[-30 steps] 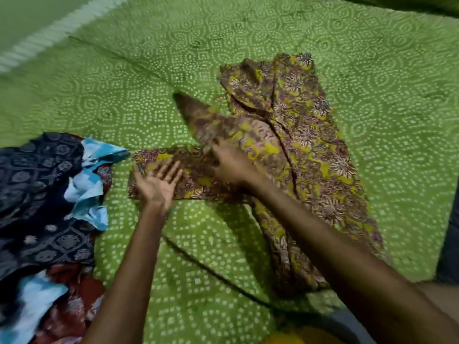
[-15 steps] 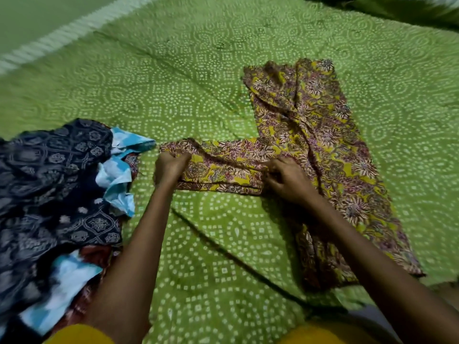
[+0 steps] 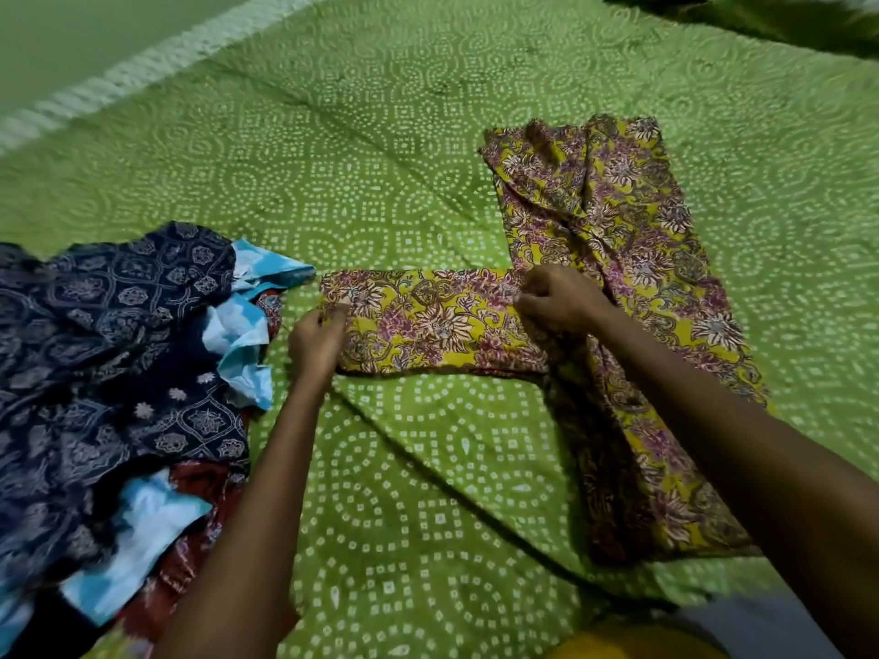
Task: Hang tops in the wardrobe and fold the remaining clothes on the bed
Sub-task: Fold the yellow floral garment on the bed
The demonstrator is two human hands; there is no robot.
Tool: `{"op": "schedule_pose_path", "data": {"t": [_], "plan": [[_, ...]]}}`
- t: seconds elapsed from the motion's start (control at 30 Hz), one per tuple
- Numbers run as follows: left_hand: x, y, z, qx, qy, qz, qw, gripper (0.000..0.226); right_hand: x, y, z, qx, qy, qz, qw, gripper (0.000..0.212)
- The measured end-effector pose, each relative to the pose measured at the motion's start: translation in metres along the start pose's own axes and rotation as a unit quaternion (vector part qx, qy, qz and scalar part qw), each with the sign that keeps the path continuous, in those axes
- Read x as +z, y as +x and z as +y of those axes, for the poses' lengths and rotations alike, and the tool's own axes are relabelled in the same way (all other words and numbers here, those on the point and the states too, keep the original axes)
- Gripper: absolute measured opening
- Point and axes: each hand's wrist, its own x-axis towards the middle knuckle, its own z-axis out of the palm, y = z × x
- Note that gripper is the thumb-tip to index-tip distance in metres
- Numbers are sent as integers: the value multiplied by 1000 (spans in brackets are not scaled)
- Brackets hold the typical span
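A yellow and maroon floral garment (image 3: 618,259) lies flat on the green patterned bedsheet (image 3: 380,159). One part of it is folded out to the left as a flat band (image 3: 428,321). My left hand (image 3: 316,342) pinches the left end of that band. My right hand (image 3: 561,297) grips the cloth where the band meets the main length. Both forearms reach in from the bottom of the view.
A heap of other clothes lies at the left: a dark navy printed piece (image 3: 109,340), light blue cloth (image 3: 247,335) and a dark red piece (image 3: 200,525). The bed's pale edge (image 3: 142,69) runs along the top left. Bare sheet lies between my arms.
The raised flap has been laid down flat to the left. My left hand went from open and flat to pinching the band's end. My right hand shifted to the band's right end.
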Motion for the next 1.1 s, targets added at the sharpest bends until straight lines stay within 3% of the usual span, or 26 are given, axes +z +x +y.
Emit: {"op": "schedule_pose_path", "data": {"t": [0.13,0.27,0.37,0.53,0.67,0.8,0.87,1.0,1.1], "plan": [[9,-5,13,24,71,28,997,55,-7,12,6,18,-73,7,997,38],[16,5,15,28,77,35,996,67,-7,16,9,7,-89,-32,995,19],[21,7,19,44,82,55,994,60,-8,18,9,-20,-71,-23,997,5],[13,23,25,106,47,105,988,37,-12,32,13,2,62,93,994,10],[13,29,18,133,93,98,982,25,7,33,17,33,16,128,991,19],[15,20,20,139,159,122,970,25,16,6,19,39,-38,221,974,37],[17,14,18,139,224,131,956,40,22,-24,21,28,1,265,964,37],[30,-22,12,172,285,144,932,71,52,-98,24,65,127,153,978,23],[64,-75,9,256,214,44,942,63,66,-119,17,96,169,81,978,34]]}}
